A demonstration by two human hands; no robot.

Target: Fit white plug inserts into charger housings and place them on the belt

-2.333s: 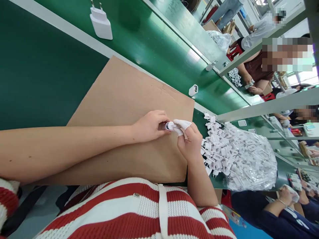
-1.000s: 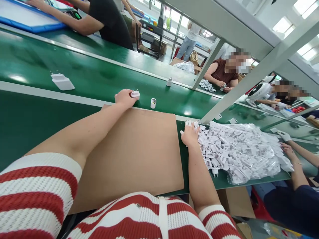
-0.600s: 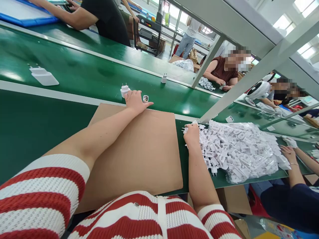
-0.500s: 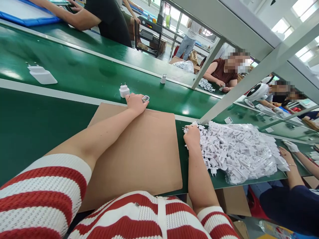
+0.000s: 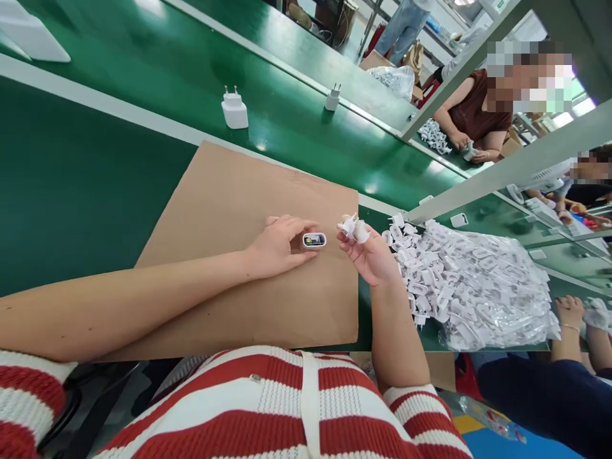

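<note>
My left hand [image 5: 282, 247] is closed around a white charger housing [image 5: 314, 240], whose open end faces right and shows the circuit parts inside. Opposite it, my right hand [image 5: 373, 258] pinches a white plug cap [image 5: 351, 227] with pins; whether it holds more than one piece I cannot tell. A small gap separates the two pieces. Both hands are over a brown cardboard sheet [image 5: 268, 306] on the green table. To the right of my right hand lies a heap of loose white plug caps [image 5: 425, 284], beside a clear plastic bag [image 5: 497, 287] full of the same pieces.
White chargers stand on the green conveyor belt [image 5: 287, 137]: one charger [image 5: 234, 109] nearby, another charger [image 5: 333, 97] further right. A slanted metal post [image 5: 459, 188] rises at the right. Co-workers sit across the belt and at the right, one co-worker's hand [image 5: 570, 311] beside the bag.
My left hand has come back from the belt to the cardboard with the charger housing. My right hand has lifted from the heap and moved toward it, holding white plug parts. The view has tilted down.
</note>
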